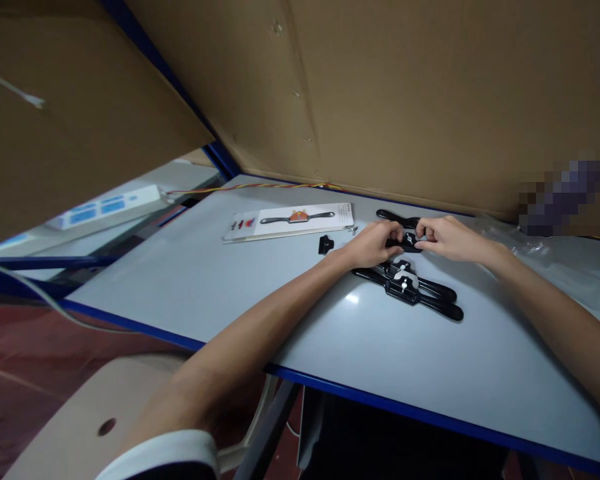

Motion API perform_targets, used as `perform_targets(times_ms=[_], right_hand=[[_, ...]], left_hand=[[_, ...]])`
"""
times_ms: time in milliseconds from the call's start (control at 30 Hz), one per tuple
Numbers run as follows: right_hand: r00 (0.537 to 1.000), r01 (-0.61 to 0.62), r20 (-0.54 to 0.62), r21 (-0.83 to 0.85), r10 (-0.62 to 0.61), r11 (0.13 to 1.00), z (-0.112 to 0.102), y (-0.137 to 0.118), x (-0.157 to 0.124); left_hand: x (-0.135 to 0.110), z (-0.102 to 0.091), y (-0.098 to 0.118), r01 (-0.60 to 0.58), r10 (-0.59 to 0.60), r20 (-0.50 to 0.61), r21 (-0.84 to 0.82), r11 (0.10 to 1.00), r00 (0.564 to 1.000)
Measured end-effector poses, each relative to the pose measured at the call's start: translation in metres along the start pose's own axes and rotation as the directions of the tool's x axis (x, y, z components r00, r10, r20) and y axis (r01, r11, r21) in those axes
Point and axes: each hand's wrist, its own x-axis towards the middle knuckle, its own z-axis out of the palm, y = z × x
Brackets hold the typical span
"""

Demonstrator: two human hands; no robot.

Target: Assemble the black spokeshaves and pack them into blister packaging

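Note:
Both hands are closed on a black spokeshave (410, 241) held level just above the table, a silvery screw at its middle. My left hand (377, 243) pinches its left side, and my right hand (445, 239) grips the right side; the fingers cover much of it. Right behind them lies another black spokeshave (395, 217), partly hidden by the right hand. In front, two more rest close together: a nearer spokeshave (405, 288) and a farther spokeshave (437, 289), each with a pale blade. Left of the left hand is a small black cap piece (325, 245).
Printed spokeshave packaging cards (290, 221) lie at the back left, with small metal screws (353, 230) beside them. Clear plastic wrapping (555, 267) spreads on the right. Cardboard walls (405, 100) enclose the table (200, 267). A power strip (113, 207) and a stool (95, 413) are left.

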Motion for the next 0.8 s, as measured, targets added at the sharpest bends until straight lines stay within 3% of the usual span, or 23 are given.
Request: perform_targets(times_ms=[333, 533, 667, 800], right_hand=[[1.000, 0.005, 0.009, 0.080, -0.006, 0.997, 0.002, 0.004, 0.002], [0.998, 0.013, -0.066, 0.111, -0.006, 0.994, 0.005, 0.005, 0.003], [0.997, 0.061, -0.050, -0.076, -0.065, 0.995, 0.007, -0.008, 0.000], [0.994, 0.082, 0.098, -0.391, -0.047, 0.917, 0.007, -0.031, 0.003]], left_hand=[[-0.001, 0.000, -0.001, -0.002, 0.002, -0.017, 0.011, 1.000, 1.000], [0.002, 0.004, -0.002, 0.019, -0.018, -0.033, 0.023, 1.000, 0.999], [0.006, 0.004, 0.000, 0.032, -0.029, -0.039, 0.056, 0.998, 0.999], [0.010, 0.003, 0.000, 0.053, -0.051, -0.043, 0.048, 0.997, 0.998]])
